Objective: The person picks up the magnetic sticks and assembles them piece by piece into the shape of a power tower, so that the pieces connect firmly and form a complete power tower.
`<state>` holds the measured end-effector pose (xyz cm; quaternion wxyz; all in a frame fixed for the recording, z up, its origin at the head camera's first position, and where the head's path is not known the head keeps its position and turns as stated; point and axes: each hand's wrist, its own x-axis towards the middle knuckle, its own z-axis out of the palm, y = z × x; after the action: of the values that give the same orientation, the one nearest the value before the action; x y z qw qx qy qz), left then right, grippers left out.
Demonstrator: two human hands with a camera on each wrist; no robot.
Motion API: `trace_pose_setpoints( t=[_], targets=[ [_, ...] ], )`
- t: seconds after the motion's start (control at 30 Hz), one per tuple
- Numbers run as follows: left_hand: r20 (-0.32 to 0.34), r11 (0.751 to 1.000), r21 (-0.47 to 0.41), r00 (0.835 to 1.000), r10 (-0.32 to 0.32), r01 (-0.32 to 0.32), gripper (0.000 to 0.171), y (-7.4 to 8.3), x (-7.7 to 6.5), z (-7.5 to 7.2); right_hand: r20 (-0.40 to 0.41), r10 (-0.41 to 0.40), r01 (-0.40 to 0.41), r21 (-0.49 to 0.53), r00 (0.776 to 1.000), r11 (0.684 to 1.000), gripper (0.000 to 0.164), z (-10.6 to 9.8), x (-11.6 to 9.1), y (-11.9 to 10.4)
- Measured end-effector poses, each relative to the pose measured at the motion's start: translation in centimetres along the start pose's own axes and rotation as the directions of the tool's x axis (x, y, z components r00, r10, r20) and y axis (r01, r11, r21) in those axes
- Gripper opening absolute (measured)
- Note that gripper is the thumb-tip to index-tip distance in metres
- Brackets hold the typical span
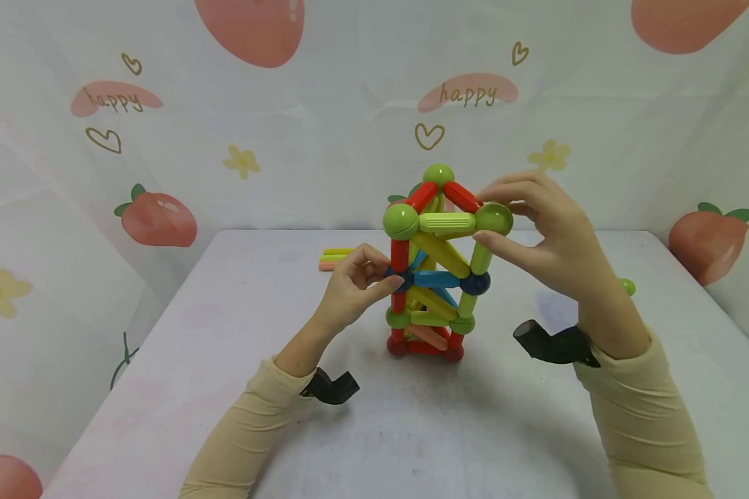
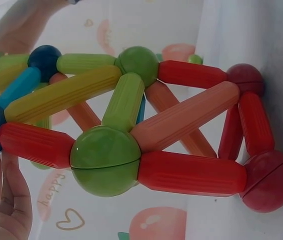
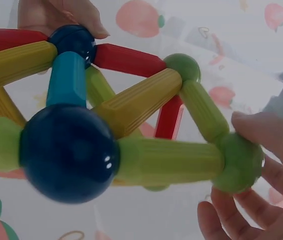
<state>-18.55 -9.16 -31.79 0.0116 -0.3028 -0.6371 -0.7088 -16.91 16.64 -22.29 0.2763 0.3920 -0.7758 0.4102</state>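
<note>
A tower of magnetic rods and balls (image 1: 442,254) stands upright in the middle of the table, with red balls at its base, green and dark blue ones higher up. My left hand (image 1: 351,287) holds the dark blue ball (image 3: 73,44) on the tower's left side, thumb in front. At the upper right corner, my right hand (image 1: 552,235) grips a green ball (image 1: 495,219) between thumb and fingers. A light green rod (image 1: 447,222) joins that ball to another green ball (image 1: 401,221). Red rods (image 1: 462,197) slope up to the top green ball (image 1: 439,176). The tower's back is partly hidden.
Several loose rods (image 1: 333,260) lie behind my left hand. A loose green ball (image 1: 627,285) sits right of my right wrist, partly covered. The white table (image 1: 181,388) meets a printed cloth backdrop (image 1: 343,118). Black mounts (image 1: 552,343) jut from both wrists.
</note>
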Motion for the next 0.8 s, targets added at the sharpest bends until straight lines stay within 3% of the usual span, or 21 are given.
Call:
trace_pose_setpoints(
  t=[0.2, 0.37, 0.47, 0.57, 0.63, 0.67, 0.8],
  targets=[
    [-0.011, 1.000, 0.006, 1.000, 0.002, -0.002, 0.037, -0.2, 0.0, 0.0, -0.031, 0.029, -0.020, 0.258, 0.999, 0.966, 0.038, -0.3, -0.8, 1.0],
    [0.017, 0.998, 0.064, 0.999, -0.030, 0.029, 0.032, 0.0, 0.1, -0.5, -0.046, 0.025, -0.008, 0.333, 0.999, 0.943, 0.038, -0.2, -1.0, 1.4],
    [0.020, 0.989, 0.132, 0.998, -0.064, 0.060, 0.030, 0.2, 0.5, -1.7, -0.047, 0.028, -0.009, 0.356, 0.999, 0.934, 0.036, -0.1, -1.1, 1.5],
    [-0.059, 0.964, 0.221, 0.989, -0.138, 0.147, 0.029, -0.2, 1.2, -3.8, -0.048, 0.027, -0.007, 0.375, 0.998, 0.927, 0.036, 0.0, -1.1, 1.6],
    [-0.151, 0.920, 0.305, 0.966, -0.209, 0.247, 0.030, -1.0, 1.7, -5.5, -0.049, 0.026, -0.005, 0.393, 0.998, 0.920, 0.035, 0.1, -1.0, 1.7],
    [-0.199, 0.886, 0.347, 0.948, -0.249, 0.306, 0.031, -1.5, 1.9, -6.4, -0.049, 0.027, -0.005, 0.401, 0.998, 0.916, 0.035, 0.1, -1.0, 1.7],
    [-0.335, 0.726, 0.487, 0.872, -0.357, 0.484, 0.034, -3.9, 2.0, -9.8, -0.051, 0.033, -0.007, 0.436, 0.998, 0.900, 0.034, 0.3, -0.9, 1.8]
  ],
)
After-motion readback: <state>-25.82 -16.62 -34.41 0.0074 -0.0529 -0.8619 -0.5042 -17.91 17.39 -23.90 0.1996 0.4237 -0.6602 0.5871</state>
